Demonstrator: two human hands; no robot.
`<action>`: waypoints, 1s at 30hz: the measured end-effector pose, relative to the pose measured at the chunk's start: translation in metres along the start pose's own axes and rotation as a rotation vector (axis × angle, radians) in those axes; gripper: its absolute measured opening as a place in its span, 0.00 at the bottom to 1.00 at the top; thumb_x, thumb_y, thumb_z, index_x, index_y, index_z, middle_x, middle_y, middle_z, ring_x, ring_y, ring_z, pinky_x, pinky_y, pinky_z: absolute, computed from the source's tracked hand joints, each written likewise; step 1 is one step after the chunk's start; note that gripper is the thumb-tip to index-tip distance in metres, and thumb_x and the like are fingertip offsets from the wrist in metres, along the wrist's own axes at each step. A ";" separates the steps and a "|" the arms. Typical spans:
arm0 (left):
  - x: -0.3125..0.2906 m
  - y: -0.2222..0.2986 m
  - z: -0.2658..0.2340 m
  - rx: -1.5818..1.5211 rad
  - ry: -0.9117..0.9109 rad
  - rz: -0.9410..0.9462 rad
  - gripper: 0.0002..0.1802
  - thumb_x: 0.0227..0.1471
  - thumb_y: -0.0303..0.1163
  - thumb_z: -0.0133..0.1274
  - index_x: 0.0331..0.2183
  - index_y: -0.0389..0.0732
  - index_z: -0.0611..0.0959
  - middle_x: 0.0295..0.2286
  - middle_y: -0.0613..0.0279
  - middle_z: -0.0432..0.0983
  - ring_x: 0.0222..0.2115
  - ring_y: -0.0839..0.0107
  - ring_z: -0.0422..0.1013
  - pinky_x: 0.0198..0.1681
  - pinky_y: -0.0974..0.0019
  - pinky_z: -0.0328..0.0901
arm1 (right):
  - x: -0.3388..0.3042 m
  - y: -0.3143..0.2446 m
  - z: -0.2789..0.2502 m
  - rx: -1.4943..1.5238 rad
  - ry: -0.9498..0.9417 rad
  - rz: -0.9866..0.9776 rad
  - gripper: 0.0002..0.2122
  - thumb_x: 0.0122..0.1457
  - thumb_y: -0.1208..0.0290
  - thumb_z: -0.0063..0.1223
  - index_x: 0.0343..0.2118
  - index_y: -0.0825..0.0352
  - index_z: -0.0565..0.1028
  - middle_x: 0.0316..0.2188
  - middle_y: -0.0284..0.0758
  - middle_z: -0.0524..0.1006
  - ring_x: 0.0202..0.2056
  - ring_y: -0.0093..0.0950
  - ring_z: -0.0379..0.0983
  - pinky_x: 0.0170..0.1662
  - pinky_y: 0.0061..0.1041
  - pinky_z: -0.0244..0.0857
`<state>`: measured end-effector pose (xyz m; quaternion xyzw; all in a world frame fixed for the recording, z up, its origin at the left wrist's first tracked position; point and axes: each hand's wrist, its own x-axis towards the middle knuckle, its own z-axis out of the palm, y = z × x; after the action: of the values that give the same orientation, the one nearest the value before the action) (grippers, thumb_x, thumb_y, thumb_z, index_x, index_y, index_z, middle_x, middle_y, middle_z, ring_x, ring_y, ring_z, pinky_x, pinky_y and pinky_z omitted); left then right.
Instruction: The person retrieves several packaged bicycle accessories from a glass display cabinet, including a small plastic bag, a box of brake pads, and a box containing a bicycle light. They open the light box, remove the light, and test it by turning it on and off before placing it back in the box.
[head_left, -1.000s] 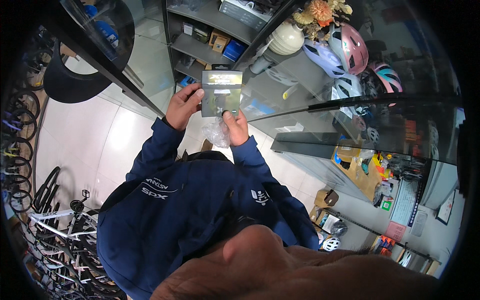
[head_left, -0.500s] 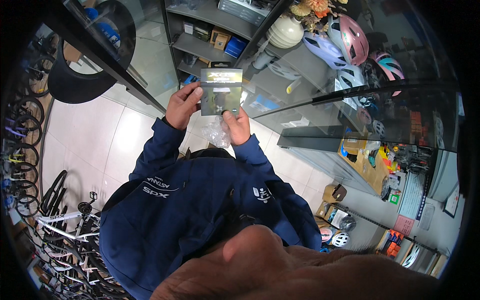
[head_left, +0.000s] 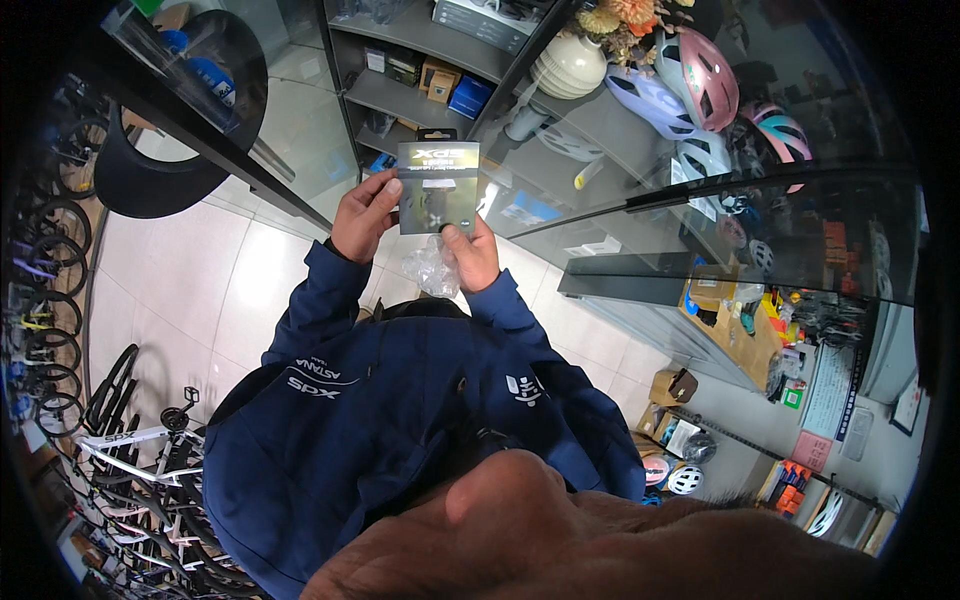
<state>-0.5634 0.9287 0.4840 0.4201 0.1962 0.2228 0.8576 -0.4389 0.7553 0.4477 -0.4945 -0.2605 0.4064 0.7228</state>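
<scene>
- The flat packet (head_left: 438,195) is held up between both hands, over the tiled floor (head_left: 262,275) and before the shelves (head_left: 400,98); it looks light and fairly stiff, perhaps slick where it shines. Its long side edges seem the best hold (the black hanging tab (head_left: 436,135) at the far end looks easier to bend).
- The left hand (head_left: 368,215) has its fingers closed on the packet's left edge, thumb in front, the others mostly hidden behind.
- The right hand (head_left: 473,255) pinches the near right corner, thumb on the face; how its other fingers lie I cannot tell.
- The crumpled clear plastic (head_left: 428,272) sits against the right hand, below the packet; it looks very light, soft and slippery. Whether it is gripped is unclear.
- Counted, largest first: at least 4 helmets (head_left: 697,85) behind glass, 1 cream vase (head_left: 570,70), 2 hands, 1 packet, 1 wad of plastic, 1 tab.
</scene>
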 end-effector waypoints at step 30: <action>0.079 -0.185 -0.032 -0.035 -0.159 -0.562 0.25 0.72 0.42 0.47 0.60 0.36 0.74 0.53 0.56 0.78 0.54 0.65 0.74 0.59 0.58 0.69 | -0.043 0.134 -0.090 0.072 0.551 0.230 0.20 0.69 0.57 0.58 0.58 0.65 0.75 0.29 0.21 0.75 0.28 0.11 0.67 0.31 0.15 0.63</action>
<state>-0.4750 0.8902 0.3047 0.3507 0.2333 -0.0537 0.9054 -0.4357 0.6978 0.2903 -0.5863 0.0178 0.3451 0.7327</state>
